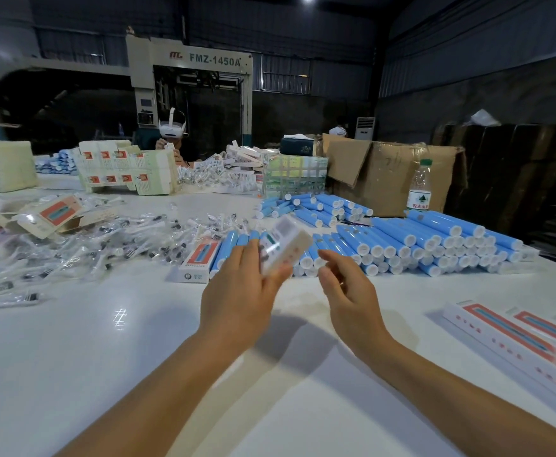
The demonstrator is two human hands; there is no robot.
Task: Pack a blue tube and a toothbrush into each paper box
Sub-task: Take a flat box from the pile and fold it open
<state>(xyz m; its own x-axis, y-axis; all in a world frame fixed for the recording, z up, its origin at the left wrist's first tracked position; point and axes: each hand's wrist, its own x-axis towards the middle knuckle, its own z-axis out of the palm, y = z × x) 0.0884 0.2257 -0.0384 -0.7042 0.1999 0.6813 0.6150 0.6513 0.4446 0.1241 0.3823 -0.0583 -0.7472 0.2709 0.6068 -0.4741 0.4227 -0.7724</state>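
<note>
Left hand (237, 288): gripping a blurred paper box (281, 249) above the table (138, 341).
Right hand (349, 288): fingers loosely spread, holding nothing.

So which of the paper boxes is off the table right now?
The blurred paper box in the left hand; the other boxes lie flat on the white table.

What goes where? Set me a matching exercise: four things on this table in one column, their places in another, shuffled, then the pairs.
Things:
1. water bottle
2. blue tubes
3. wrapped toothbrushes
4. blurred paper box

Places:
A. loose heap at the left
B. held in the left hand
C. standing by the cardboard carton
D. stacked beyond the right hand

Pairs: 1-C, 2-D, 3-A, 4-B
</note>
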